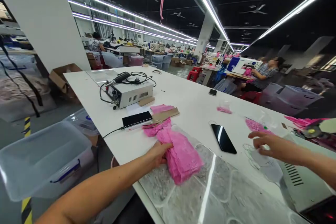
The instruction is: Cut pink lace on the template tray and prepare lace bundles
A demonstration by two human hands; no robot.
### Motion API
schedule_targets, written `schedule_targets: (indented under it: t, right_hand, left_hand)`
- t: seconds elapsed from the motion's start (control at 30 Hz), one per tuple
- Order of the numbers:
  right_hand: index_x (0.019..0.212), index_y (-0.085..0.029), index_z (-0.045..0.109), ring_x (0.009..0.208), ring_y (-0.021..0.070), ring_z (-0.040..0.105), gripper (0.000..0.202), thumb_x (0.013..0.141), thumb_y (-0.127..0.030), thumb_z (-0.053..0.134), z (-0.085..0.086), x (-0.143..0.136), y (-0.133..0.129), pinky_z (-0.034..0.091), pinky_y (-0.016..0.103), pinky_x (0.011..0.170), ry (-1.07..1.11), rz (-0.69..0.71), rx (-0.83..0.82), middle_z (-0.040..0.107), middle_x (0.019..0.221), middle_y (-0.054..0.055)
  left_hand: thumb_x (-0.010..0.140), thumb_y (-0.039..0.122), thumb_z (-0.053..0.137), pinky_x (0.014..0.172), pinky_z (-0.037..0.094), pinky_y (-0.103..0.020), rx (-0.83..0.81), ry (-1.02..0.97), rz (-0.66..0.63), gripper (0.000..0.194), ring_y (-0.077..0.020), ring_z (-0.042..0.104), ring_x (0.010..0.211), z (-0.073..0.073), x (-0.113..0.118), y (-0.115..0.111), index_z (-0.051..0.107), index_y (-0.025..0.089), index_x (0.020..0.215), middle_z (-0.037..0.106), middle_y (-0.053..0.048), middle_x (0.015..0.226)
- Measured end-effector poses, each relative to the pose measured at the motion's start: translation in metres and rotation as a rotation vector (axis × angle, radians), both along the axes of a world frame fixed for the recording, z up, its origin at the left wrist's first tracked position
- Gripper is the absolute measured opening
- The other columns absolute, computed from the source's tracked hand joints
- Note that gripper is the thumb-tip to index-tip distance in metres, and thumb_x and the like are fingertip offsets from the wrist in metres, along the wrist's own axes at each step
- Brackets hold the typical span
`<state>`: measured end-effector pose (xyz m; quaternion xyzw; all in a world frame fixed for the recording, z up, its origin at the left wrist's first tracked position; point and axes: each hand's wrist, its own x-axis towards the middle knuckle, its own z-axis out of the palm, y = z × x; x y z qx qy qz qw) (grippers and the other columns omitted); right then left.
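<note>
My left hand (158, 153) grips a folded pink lace garment (183, 155) by its left side, fingers partly hidden beneath it. The garment rests over a marbled grey mat (223, 192) at the near part of the table. My right hand (275, 147) hovers at the right with its fingers bent and apart, nothing visible in them. Below it lie white tags (269, 169) with thin strings. Just beyond is a clear bag with pink cloth (256, 125). A black phone (223, 138) lies between my two hands.
A metal control box (138, 94) with a cabled handpiece stands at the left. Nearer are another phone (137, 119) and a cardboard strip (166, 114). A grey vented machine (307, 185) borders the right. Clear bins (44, 157) sit on the floor; a person (267, 73) sews beyond.
</note>
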<state>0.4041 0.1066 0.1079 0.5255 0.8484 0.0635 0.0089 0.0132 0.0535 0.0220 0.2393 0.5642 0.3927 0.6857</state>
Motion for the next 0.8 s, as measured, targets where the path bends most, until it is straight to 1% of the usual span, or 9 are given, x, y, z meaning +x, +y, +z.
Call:
schedule_targets:
  t: [0.1, 0.17, 0.23, 0.27, 0.33, 0.43, 0.53, 0.63, 0.8]
  right_hand:
    - [0.072, -0.022, 0.063, 0.063, 0.0120, 0.058, 0.015, 0.083, -0.020, 0.053, 0.040, -0.009, 0.017, 0.044, 0.026, 0.061, 0.045, 0.132, -0.102, 0.064, 0.108, 0.011]
    - [0.083, -0.022, 0.064, 0.070, 0.0138, 0.059, 0.017, 0.087, -0.020, 0.047, 0.059, -0.040, 0.012, 0.044, 0.028, 0.066, 0.044, 0.269, 0.049, 0.064, 0.103, 0.010]
    - [0.086, -0.019, 0.062, 0.079, 0.0157, 0.058, 0.026, 0.088, -0.011, 0.038, 0.065, -0.086, -0.002, 0.042, 0.029, 0.067, -0.032, 0.479, 0.178, 0.063, 0.098, 0.010]
    - [0.083, -0.018, 0.061, 0.084, 0.0173, 0.057, 0.031, 0.087, -0.004, 0.034, 0.062, -0.112, -0.011, 0.041, 0.030, 0.069, -0.100, 0.577, 0.195, 0.062, 0.096, 0.009]
    - [0.069, -0.017, 0.057, 0.074, 0.0183, 0.051, 0.027, 0.086, -0.005, 0.040, 0.050, -0.159, -0.028, 0.037, 0.033, 0.065, -0.216, 0.759, 0.197, 0.058, 0.079, 0.006]
    - [0.064, -0.016, 0.055, 0.069, 0.0177, 0.044, 0.019, 0.079, -0.005, 0.053, 0.021, -0.205, -0.044, 0.032, 0.033, 0.059, -0.350, 0.936, 0.160, 0.053, 0.071, 0.004]
    - [0.058, -0.016, 0.056, 0.072, 0.0186, 0.042, 0.017, 0.072, -0.009, 0.063, -0.006, -0.220, -0.049, 0.032, 0.033, 0.060, -0.433, 0.992, 0.144, 0.049, 0.068, 0.005]
    - [0.060, -0.016, 0.058, 0.073, 0.0185, 0.040, 0.015, 0.074, -0.013, 0.063, -0.025, -0.221, -0.051, 0.037, 0.034, 0.067, -0.418, 1.044, 0.181, 0.048, 0.067, 0.004]
    - [0.069, -0.016, 0.060, 0.073, 0.0174, 0.043, 0.015, 0.079, -0.008, 0.053, -0.039, -0.221, -0.057, 0.040, 0.035, 0.083, -0.227, 1.133, 0.189, 0.052, 0.071, 0.003]
  left_hand:
    - [0.078, 0.016, 0.059, 0.051, 0.047, -0.026, 0.001, -0.017, -0.002, 0.020, -0.0136, 0.056, 0.050, -0.003, -0.001, -0.002, 0.055, 0.015, 0.098, 0.062, -0.001, 0.065]
    - [0.079, 0.018, 0.058, 0.053, 0.047, -0.026, 0.008, -0.029, -0.017, 0.023, -0.0133, 0.056, 0.051, -0.005, -0.002, -0.002, 0.054, 0.015, 0.101, 0.062, -0.001, 0.067]
    - [0.078, 0.020, 0.060, 0.054, 0.048, -0.026, 0.022, -0.036, -0.031, 0.025, -0.0132, 0.056, 0.053, -0.007, -0.004, -0.002, 0.054, 0.015, 0.102, 0.062, -0.002, 0.069]
    - [0.078, 0.020, 0.060, 0.054, 0.048, -0.026, 0.031, -0.040, -0.038, 0.025, -0.0134, 0.057, 0.054, -0.009, -0.004, -0.001, 0.055, 0.015, 0.102, 0.063, -0.002, 0.070]
    - [0.077, 0.021, 0.061, 0.055, 0.047, -0.026, 0.045, -0.045, -0.046, 0.026, -0.0142, 0.058, 0.056, -0.012, -0.005, -0.001, 0.055, 0.015, 0.101, 0.063, -0.003, 0.072]
    - [0.076, 0.024, 0.062, 0.056, 0.047, -0.027, 0.060, -0.056, -0.047, 0.023, -0.0152, 0.058, 0.058, -0.018, -0.004, 0.000, 0.056, 0.015, 0.097, 0.063, -0.004, 0.073]
    - [0.074, 0.026, 0.065, 0.056, 0.048, -0.029, 0.062, -0.059, -0.032, 0.025, -0.0155, 0.058, 0.058, -0.021, -0.003, 0.001, 0.057, 0.015, 0.094, 0.063, -0.004, 0.072]
    - [0.073, 0.025, 0.065, 0.055, 0.047, -0.028, 0.060, -0.061, -0.019, 0.025, -0.0147, 0.057, 0.056, -0.020, -0.003, 0.000, 0.057, 0.015, 0.094, 0.064, -0.003, 0.071]
    - [0.073, 0.027, 0.065, 0.054, 0.048, -0.027, 0.053, -0.070, -0.029, 0.024, -0.0151, 0.057, 0.054, -0.016, -0.003, -0.002, 0.057, 0.014, 0.091, 0.064, -0.004, 0.067]
